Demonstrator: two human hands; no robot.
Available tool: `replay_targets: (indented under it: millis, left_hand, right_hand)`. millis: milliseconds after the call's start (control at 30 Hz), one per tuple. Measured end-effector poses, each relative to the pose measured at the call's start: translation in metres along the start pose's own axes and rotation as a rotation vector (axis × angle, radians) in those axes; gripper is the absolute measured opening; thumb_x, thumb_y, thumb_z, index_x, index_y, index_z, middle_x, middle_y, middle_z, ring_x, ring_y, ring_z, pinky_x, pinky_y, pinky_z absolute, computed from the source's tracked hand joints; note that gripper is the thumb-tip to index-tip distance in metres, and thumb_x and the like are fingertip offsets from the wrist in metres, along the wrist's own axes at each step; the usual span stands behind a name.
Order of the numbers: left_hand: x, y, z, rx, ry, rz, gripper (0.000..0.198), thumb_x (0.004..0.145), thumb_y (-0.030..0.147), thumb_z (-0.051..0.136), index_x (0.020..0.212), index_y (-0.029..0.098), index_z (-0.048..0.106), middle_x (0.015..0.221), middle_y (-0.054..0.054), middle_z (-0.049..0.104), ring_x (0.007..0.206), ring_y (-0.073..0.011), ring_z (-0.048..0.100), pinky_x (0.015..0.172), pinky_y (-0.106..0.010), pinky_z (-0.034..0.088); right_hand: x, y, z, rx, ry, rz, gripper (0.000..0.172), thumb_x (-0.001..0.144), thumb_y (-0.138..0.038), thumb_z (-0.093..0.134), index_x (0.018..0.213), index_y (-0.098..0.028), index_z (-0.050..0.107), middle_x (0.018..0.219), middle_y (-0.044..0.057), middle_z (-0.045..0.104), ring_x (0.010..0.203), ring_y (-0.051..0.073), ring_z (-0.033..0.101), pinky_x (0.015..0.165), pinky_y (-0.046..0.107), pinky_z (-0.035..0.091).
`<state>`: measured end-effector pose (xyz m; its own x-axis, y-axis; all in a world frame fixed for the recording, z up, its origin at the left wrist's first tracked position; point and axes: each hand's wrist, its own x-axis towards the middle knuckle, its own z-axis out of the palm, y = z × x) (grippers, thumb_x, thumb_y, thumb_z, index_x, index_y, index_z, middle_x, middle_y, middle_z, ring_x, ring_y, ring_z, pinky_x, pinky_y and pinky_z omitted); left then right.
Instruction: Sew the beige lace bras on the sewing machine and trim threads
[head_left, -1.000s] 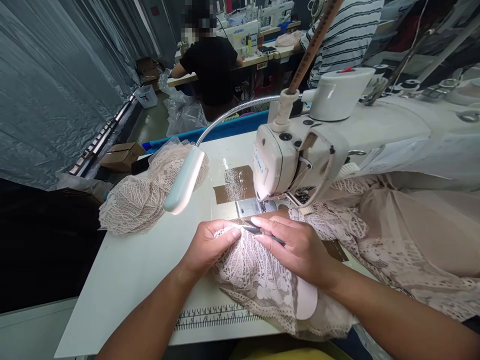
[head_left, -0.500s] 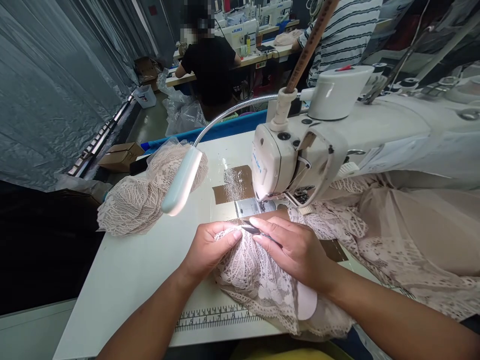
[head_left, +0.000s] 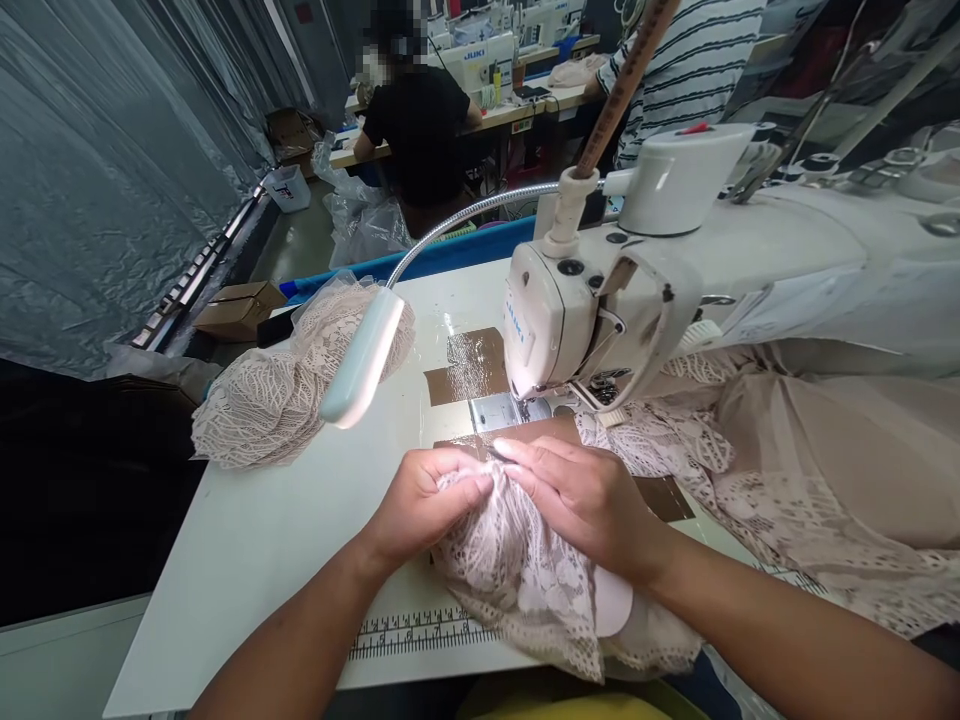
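My left hand [head_left: 420,503] pinches the gathered top of a pale pink lace piece [head_left: 517,575] between thumb and fingers. Opposite it, my right hand [head_left: 589,492] is closed around small thread snips [head_left: 496,454]; only a dark bit of them shows, the rest being hidden by the fingers. Its fingertips touch the lace right beside the left thumb. The lace hangs in folds toward the table's front edge, with a smooth pale oval piece [head_left: 613,602] showing under its right side. Both hands are just in front of the sewing machine [head_left: 547,310].
A bundle of lace pieces [head_left: 259,410] lies at the left of the white table [head_left: 300,540], under a bendable lamp [head_left: 364,360]. More lace and mesh fabric [head_left: 817,450] spreads at right. A printed ruler [head_left: 420,635] runs along the front edge. Two people work behind.
The snips' blades, visible between my hands before, are now mostly covered by my right fingers. My hands have drawn closer together at the lace's top.
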<state>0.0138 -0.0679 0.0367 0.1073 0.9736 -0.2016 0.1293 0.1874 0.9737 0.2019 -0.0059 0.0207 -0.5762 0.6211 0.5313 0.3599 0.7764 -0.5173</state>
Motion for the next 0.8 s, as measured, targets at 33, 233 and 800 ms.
replay_targets:
  millis: [33,233,800]
  left_hand:
    - [0.000,0.000,0.002,0.022,-0.052,-0.006,0.020,0.079,0.030,0.065,0.077,0.011,0.070,0.072,-0.005,0.066,0.066,-0.0141,0.056,0.061,-0.023,0.044]
    - [0.004,-0.003,-0.001,-0.040,-0.012,-0.103,0.023,0.077,0.033,0.068,0.070,0.012,0.065,0.063,-0.002,0.061,0.058,-0.0109,0.052,0.055,-0.021,0.041]
    - [0.004,-0.003,-0.007,-0.205,0.045,-0.091,0.025,0.080,0.034,0.065,0.087,0.011,0.072,0.082,-0.009,0.071,0.075,-0.0197,0.063,0.070,-0.029,0.050]
  right_hand:
    - [0.001,0.002,-0.001,-0.012,0.011,0.036,0.026,0.089,-0.018,0.052,0.112,-0.014,0.065,0.091,0.007,0.072,0.081,0.017,0.067,0.070,0.030,0.057]
    - [0.003,0.002,-0.008,0.086,0.057,0.074,0.025,0.088,-0.020,0.055,0.110,-0.022,0.066,0.099,0.004,0.071,0.087,0.017,0.067,0.077,0.031,0.057]
    - [-0.005,0.001,-0.001,-0.016,-0.074,-0.061,0.031,0.089,-0.019,0.052,0.118,-0.012,0.061,0.077,0.005,0.066,0.069,0.015,0.060,0.060,0.027,0.052]
